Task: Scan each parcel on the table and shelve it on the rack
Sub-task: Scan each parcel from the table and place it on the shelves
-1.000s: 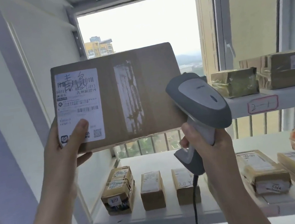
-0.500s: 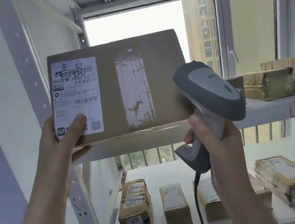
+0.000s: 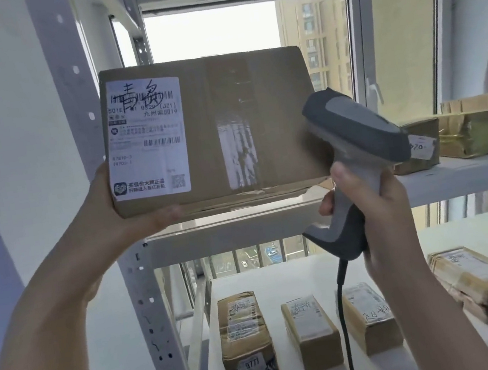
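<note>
Holding the parcel by its lower left corner only, left hand grips it just above the upper shelf edge; right hand wraps the scanner handle. Risk: parcel pivots, slips, or scanner head knocks it. Fingers behind parcel hidden; shelf contact unclear.

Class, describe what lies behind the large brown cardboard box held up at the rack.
Behind the large brown cardboard box a bright window and a tall building show above and beside it. The box covers the window's lower part; what else stands there cannot be seen.
</note>
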